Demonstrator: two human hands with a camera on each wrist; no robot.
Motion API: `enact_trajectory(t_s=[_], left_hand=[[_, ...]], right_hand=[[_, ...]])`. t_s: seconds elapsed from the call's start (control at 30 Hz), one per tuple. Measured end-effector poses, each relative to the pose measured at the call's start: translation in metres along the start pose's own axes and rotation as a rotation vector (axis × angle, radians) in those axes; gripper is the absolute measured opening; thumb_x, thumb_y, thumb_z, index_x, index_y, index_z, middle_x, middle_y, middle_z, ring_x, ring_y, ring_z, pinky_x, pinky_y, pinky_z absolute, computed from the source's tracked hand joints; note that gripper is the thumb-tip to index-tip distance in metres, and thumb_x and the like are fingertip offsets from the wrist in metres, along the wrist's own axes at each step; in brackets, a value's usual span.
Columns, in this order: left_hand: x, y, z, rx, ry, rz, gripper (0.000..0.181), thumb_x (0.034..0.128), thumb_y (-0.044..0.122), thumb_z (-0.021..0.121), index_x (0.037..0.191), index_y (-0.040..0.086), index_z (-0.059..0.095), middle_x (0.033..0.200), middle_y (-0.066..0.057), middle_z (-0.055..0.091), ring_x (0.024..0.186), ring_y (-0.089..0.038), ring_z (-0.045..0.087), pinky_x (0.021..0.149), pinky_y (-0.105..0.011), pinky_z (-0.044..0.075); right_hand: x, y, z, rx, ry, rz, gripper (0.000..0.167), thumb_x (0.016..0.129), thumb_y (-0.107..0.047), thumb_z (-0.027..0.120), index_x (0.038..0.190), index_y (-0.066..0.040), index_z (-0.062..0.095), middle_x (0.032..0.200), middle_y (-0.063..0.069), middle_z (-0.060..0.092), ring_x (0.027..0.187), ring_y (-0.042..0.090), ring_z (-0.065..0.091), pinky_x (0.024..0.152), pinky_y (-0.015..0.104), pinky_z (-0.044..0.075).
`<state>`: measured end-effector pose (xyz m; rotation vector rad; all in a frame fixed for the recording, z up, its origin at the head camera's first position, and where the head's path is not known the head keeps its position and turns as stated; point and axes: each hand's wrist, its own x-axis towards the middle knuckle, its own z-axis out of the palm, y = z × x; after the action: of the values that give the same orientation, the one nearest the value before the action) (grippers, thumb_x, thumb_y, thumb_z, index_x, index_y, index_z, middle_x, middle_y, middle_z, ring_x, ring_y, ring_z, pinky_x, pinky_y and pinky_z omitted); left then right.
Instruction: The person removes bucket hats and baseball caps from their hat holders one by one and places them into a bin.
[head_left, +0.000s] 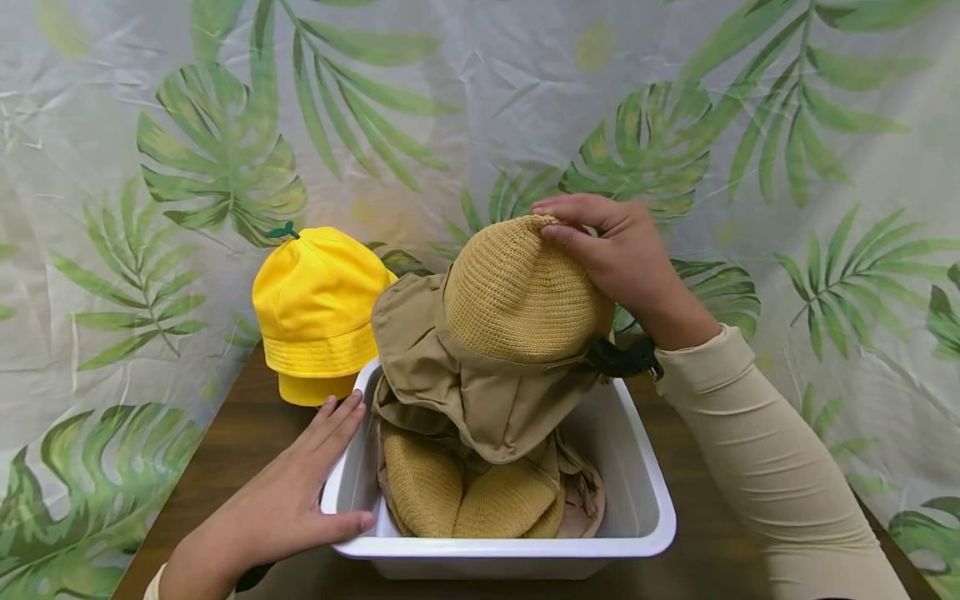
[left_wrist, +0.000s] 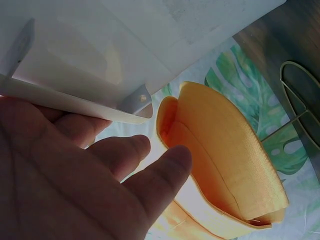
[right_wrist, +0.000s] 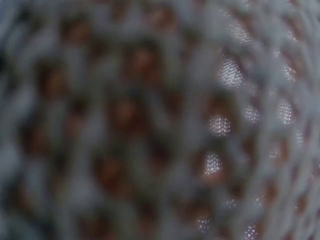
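My right hand [head_left: 626,250] pinches the top of a tan knit hat [head_left: 517,308] with a wide khaki cloth brim, lifted partly out of a white plastic tub [head_left: 652,483]. Blurred knit mesh [right_wrist: 165,120] fills the right wrist view, which hides that hand. My left hand [head_left: 292,492] lies with fingers spread along the tub's left side, thumb over the front left corner. In the left wrist view, fingers [left_wrist: 160,180] of that hand reach out near the tub's edge. More tan knit headwear [head_left: 472,492] lies folded inside the tub, beneath the lifted brim.
Left of the tub, a yellow bucket hat [head_left: 322,300] with a green sprout stands on the dark wooden table [head_left: 225,450]. A metal wire piece [left_wrist: 300,110] shows in the left wrist view. Behind hangs a leaf-print cloth [head_left: 480,100].
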<state>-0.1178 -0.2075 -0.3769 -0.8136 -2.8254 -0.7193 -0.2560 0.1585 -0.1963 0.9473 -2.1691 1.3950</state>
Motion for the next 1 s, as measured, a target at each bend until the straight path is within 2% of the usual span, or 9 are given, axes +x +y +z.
enact_trajectory(t_s=[0.17, 0.3, 0.4, 0.47, 0.57, 0.63, 0.77, 0.87, 1.0], left_hand=[[0.001, -0.001, 0.001, -0.005, -0.007, -0.007, 0.106, 0.0796, 0.059, 0.073, 0.159, 0.013, 0.022, 0.166, 0.0, 0.015, 0.149, -0.038, 0.013, 0.107, -0.06, 0.03], [0.001, -0.001, 0.001, 0.003, -0.005, -0.008, 0.106, 0.0797, 0.059, 0.073, 0.16, 0.014, 0.021, 0.165, 0.0, 0.015, 0.15, -0.035, 0.012, 0.107, -0.059, 0.031], [0.001, -0.001, 0.001, 0.012, 0.003, -0.001, 0.105, 0.0802, 0.06, 0.073, 0.159, 0.014, 0.022, 0.165, 0.0, 0.015, 0.15, -0.032, 0.011, 0.11, -0.053, 0.03], [0.001, -0.001, 0.001, 0.009, 0.009, 0.004, 0.104, 0.0804, 0.06, 0.072, 0.159, 0.014, 0.022, 0.165, 0.001, 0.015, 0.151, -0.03, 0.01, 0.115, -0.043, 0.023], [0.001, -0.002, 0.001, 0.006, 0.025, 0.025, 0.104, 0.0805, 0.059, 0.073, 0.159, 0.012, 0.023, 0.165, 0.0, 0.016, 0.15, -0.03, 0.01, 0.115, -0.025, 0.012], [0.001, -0.002, 0.001, 0.007, 0.035, 0.038, 0.104, 0.0806, 0.059, 0.072, 0.159, 0.011, 0.023, 0.165, 0.0, 0.016, 0.15, -0.031, 0.011, 0.11, -0.015, 0.004], [0.001, -0.002, 0.001, 0.023, 0.045, 0.064, 0.105, 0.0811, 0.06, 0.071, 0.158, 0.008, 0.024, 0.165, -0.003, 0.017, 0.149, -0.036, 0.014, 0.108, -0.011, 0.001], [0.0, -0.003, 0.001, 0.029, 0.043, 0.066, 0.105, 0.0814, 0.061, 0.071, 0.158, 0.007, 0.024, 0.165, -0.003, 0.017, 0.148, -0.04, 0.016, 0.108, -0.012, 0.001], [0.0, -0.003, 0.001, 0.029, 0.039, 0.061, 0.105, 0.0815, 0.06, 0.071, 0.158, 0.008, 0.023, 0.165, -0.002, 0.016, 0.147, -0.042, 0.017, 0.108, -0.011, 0.0]], right_hand=[[-0.005, 0.004, 0.008, 0.013, -0.027, 0.014, 0.022, 0.092, -0.008, 0.07, 0.113, -0.003, 0.075, 0.118, 0.003, 0.071, 0.117, 0.015, 0.06, 0.102, 0.032, 0.043], [-0.009, 0.007, 0.017, -0.012, -0.08, 0.007, 0.023, 0.093, -0.009, 0.07, 0.115, -0.006, 0.075, 0.121, 0.006, 0.069, 0.117, 0.015, 0.06, 0.101, 0.031, 0.044], [-0.012, 0.009, 0.025, -0.032, -0.124, -0.021, 0.023, 0.093, -0.007, 0.069, 0.115, -0.006, 0.075, 0.121, 0.006, 0.069, 0.116, 0.014, 0.06, 0.098, 0.031, 0.046], [-0.014, 0.009, 0.031, -0.028, -0.147, -0.03, 0.022, 0.092, -0.006, 0.069, 0.114, -0.005, 0.076, 0.121, 0.006, 0.069, 0.117, 0.014, 0.06, 0.097, 0.031, 0.047], [-0.017, 0.01, 0.035, -0.032, -0.187, -0.007, 0.022, 0.092, -0.007, 0.07, 0.113, -0.006, 0.076, 0.123, 0.005, 0.068, 0.12, 0.014, 0.058, 0.096, 0.033, 0.048], [-0.019, 0.012, 0.036, -0.047, -0.228, 0.012, 0.022, 0.092, -0.008, 0.07, 0.113, -0.006, 0.076, 0.125, 0.006, 0.067, 0.123, 0.016, 0.056, 0.099, 0.036, 0.047], [-0.025, 0.017, 0.037, -0.107, -0.339, 0.041, 0.023, 0.093, -0.012, 0.07, 0.114, -0.009, 0.076, 0.133, 0.007, 0.063, 0.13, 0.019, 0.051, 0.101, 0.04, 0.045], [-0.03, 0.024, 0.036, -0.149, -0.428, 0.007, 0.026, 0.094, -0.014, 0.069, 0.119, -0.011, 0.075, 0.14, 0.007, 0.058, 0.134, 0.021, 0.046, 0.103, 0.043, 0.043], [-0.038, 0.032, 0.033, -0.186, -0.58, -0.08, 0.035, 0.095, -0.015, 0.067, 0.13, -0.013, 0.068, 0.151, 0.007, 0.045, 0.141, 0.025, 0.037, 0.106, 0.049, 0.038]])
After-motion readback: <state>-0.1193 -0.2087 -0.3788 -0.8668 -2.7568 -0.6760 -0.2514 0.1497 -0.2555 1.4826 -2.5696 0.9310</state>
